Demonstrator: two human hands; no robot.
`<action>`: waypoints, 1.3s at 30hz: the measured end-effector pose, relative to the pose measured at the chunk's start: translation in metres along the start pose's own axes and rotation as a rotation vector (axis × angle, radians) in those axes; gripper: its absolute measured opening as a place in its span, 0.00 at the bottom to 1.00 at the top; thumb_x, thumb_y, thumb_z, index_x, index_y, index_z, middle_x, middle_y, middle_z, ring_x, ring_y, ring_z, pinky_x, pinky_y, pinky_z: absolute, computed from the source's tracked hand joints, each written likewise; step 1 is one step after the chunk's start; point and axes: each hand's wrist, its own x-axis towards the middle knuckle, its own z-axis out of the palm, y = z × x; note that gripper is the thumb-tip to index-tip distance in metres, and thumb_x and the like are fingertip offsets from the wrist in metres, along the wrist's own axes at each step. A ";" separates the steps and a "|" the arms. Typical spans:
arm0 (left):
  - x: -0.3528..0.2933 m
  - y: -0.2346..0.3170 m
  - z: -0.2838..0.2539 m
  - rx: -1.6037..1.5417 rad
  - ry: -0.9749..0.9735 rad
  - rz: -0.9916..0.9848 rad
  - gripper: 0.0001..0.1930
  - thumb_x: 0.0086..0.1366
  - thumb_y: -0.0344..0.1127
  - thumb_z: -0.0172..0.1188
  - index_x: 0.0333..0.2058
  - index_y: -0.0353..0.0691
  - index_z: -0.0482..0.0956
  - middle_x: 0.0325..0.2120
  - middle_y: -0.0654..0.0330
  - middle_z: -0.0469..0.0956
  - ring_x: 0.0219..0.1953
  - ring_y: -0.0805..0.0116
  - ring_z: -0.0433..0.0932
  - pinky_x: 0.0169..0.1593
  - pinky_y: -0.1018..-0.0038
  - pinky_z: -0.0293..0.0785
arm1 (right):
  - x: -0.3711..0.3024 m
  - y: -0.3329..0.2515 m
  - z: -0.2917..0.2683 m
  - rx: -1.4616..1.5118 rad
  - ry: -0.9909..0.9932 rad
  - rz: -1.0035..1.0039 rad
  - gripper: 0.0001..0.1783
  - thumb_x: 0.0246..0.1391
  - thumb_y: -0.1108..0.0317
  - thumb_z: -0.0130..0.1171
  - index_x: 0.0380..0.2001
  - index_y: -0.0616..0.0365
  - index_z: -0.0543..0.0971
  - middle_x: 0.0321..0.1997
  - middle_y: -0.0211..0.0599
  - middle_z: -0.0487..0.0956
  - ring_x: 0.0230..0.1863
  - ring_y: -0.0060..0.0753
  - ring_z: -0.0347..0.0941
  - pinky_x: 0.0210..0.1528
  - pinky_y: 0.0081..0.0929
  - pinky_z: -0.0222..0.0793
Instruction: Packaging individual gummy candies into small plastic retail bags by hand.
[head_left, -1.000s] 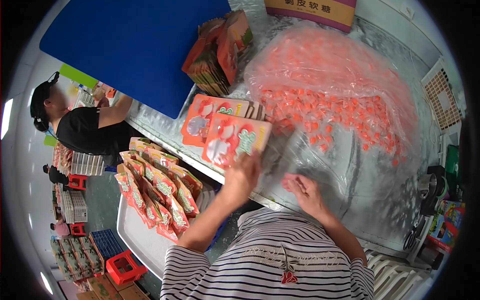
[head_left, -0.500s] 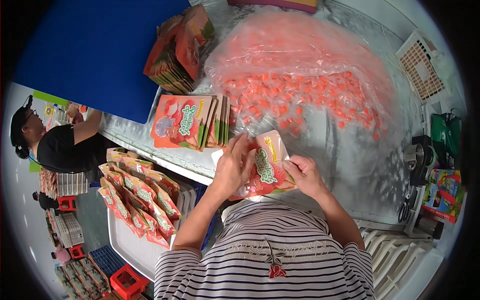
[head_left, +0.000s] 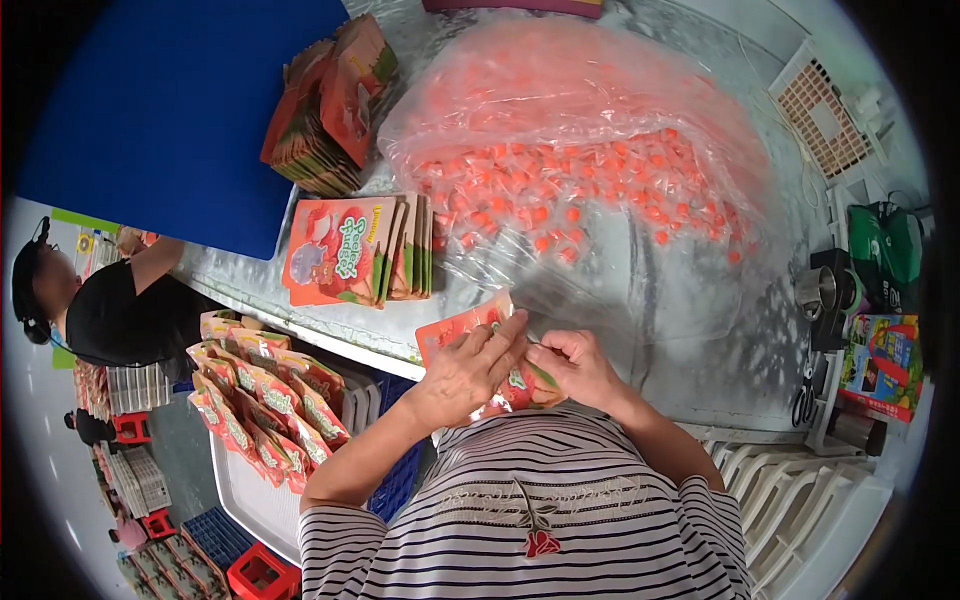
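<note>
A flat red-orange printed pouch [head_left: 447,330] is between my hands at the table's near edge, tilted toward my body. My left hand [head_left: 462,375] lies across its face, fingers long and close together, covering much of the print. At the pouch's right edge my right hand [head_left: 580,370] pinches with thumb and bent fingers. What the fingertips do underneath is hidden. Beyond my left hand, matching pouches lie fanned in a stack [head_left: 335,250]. A large clear plastic bag [head_left: 570,85] spreads across the table, with many small orange-red wrapped pieces [head_left: 600,165] at its near side.
Another pouch stack [head_left: 320,120] stands by a blue board [head_left: 170,110]. Plump pouches [head_left: 265,400] fill a white tray [head_left: 245,500] at lower left. A co-worker in black [head_left: 125,305] is at far left. Scissors [head_left: 803,400] and a metal cup [head_left: 817,290] sit at right.
The pouch has turned and come nearer my body. My left hand has slid farther across its face, and my right hand has moved left, closer to it. The view has shifted slightly.
</note>
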 end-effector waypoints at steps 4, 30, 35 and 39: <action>-0.005 -0.004 0.000 0.044 -0.081 0.012 0.20 0.47 0.32 0.58 0.42 0.31 0.77 0.53 0.46 0.69 0.41 0.59 0.76 0.36 0.70 0.77 | 0.001 -0.007 -0.008 0.167 0.025 0.239 0.16 0.57 0.69 0.58 0.19 0.68 0.73 0.15 0.30 0.67 0.20 0.14 0.58 0.20 0.23 0.55; 0.025 0.019 -0.039 -0.546 -0.281 -0.008 0.09 0.60 0.32 0.57 0.37 0.33 0.75 0.39 0.45 0.73 0.33 0.48 0.77 0.29 0.60 0.75 | 0.029 0.007 -0.034 -0.235 -0.174 0.142 0.06 0.48 0.71 0.59 0.27 0.64 0.81 0.19 0.44 0.76 0.20 0.29 0.70 0.27 0.28 0.67; 0.005 0.010 -0.031 -0.427 -0.282 -0.256 0.07 0.61 0.34 0.58 0.32 0.35 0.76 0.28 0.48 0.78 0.29 0.51 0.79 0.32 0.61 0.74 | 0.053 0.016 -0.047 -0.276 -0.097 -0.082 0.11 0.53 0.65 0.61 0.33 0.63 0.80 0.28 0.41 0.79 0.28 0.31 0.74 0.33 0.28 0.71; 0.001 0.019 -0.024 -0.435 -0.126 -0.314 0.07 0.61 0.35 0.59 0.33 0.36 0.77 0.23 0.50 0.79 0.28 0.52 0.79 0.33 0.62 0.73 | 0.097 0.017 -0.056 -0.479 0.212 -0.312 0.16 0.54 0.63 0.61 0.42 0.61 0.76 0.42 0.44 0.75 0.43 0.40 0.75 0.43 0.35 0.73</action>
